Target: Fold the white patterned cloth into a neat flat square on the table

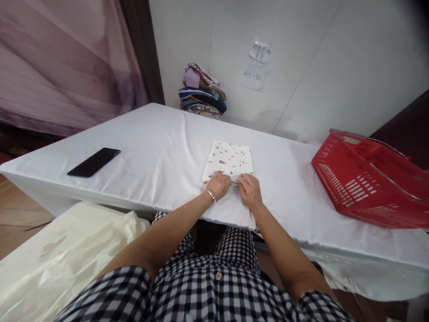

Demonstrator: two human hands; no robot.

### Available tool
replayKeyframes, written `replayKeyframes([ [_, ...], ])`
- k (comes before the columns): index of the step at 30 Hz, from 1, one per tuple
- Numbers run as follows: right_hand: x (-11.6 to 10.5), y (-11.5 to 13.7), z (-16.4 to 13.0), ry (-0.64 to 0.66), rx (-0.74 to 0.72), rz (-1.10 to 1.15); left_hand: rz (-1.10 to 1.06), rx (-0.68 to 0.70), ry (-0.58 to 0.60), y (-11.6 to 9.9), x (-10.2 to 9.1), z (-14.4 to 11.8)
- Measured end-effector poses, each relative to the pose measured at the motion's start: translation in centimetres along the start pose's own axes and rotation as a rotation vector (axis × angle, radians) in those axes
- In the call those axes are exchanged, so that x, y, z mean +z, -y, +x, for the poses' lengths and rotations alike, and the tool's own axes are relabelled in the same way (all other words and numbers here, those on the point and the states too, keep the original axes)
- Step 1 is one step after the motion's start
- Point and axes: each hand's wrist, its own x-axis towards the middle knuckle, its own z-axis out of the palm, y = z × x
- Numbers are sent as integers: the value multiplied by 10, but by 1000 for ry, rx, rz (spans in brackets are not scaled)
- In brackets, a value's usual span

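Both hands press on the near edge of a folded patterned cloth (229, 162) lying mid-table on the white tablecloth (161, 152). The left hand (219, 184) and right hand (250, 189) curl their fingers over that edge, seemingly pinching it, though the fingertips are hard to see. A black phone (94, 162) lies at nine o'clock, a red basket (368, 183) at three, stacked fabrics (203, 91) at twelve.

A: Item one, lower paper slip (254, 76) taped to the white wall (301, 53): what does it carry?

B: Handwritten numbers, "45-50".

A: Item two, smaller slip (260, 50) just above it?

B: Handwritten marks, too small to read.

A: Item three, folded printed cloth (229, 160) on the table?

B: Small dark motifs only; no legible lettering.
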Motion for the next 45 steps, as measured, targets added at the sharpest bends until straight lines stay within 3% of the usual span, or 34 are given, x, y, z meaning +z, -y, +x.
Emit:
replayKeyframes([
  [4,-1,1,-3,88,-51,16,9,-60,25,-1,-1,0],
  [9,-2,0,-6,134,-44,26,-35,-39,37,3,-5,-6],
  [18,-3,3,-6,133,-40,32,-197,-100,24,42,-21,-35],
  [23,-4,5,-5,115,-31,32,-328,-250,-37,54,-20,-41],
  [28,-6,7,-6,38,69,-45,-405,-354,-146,54,-15,-38],
  [33,0,3,-9,151,116,-50,-490,-670,-185,50,-16,-36],
  [36,1,3,-10,137,131,-30,-509,-879,-119,48,-21,-28],
  [39,2,1,-9,71,166,-9,-487,-1028,71,50,-29,-17],
  [42,5,-3,-8,-42,240,10,-502,-1080,247,51,-33,-10],
  [45,7,-7,-9,-52,276,106,-543,-1076,334,54,-32,-6],
])
